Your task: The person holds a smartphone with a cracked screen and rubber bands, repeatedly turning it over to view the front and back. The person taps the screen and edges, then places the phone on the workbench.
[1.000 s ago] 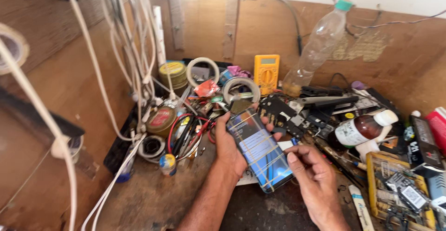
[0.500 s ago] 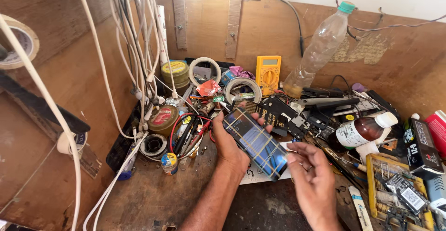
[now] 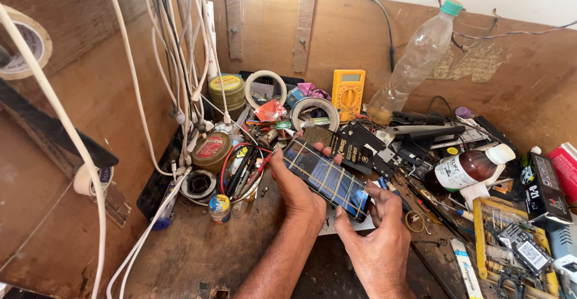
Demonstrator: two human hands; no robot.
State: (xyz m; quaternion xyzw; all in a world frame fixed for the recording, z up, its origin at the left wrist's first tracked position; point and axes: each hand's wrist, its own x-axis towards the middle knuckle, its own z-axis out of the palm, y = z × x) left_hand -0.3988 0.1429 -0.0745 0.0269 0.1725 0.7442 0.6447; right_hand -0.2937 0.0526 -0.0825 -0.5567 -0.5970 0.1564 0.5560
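A smartphone with a dark, reflective screen lies tilted across my left hand, whose fingers wrap its upper edge and far end. My right hand grips the phone's lower right end, thumb at its near edge and fingers curled over the corner. The phone hovers just above the cluttered wooden bench, over a white sheet partly hidden beneath it.
White cables hang at the left. Around the hands lie tape rolls, a yellow multimeter, a clear plastic bottle, a brown bottle, round tins, dark phone parts and tools at right.
The phone has turned from steeply tilted to flatter and more sideways. My right hand has moved from its side edge to grip its lower right end. The view shifted down slightly.
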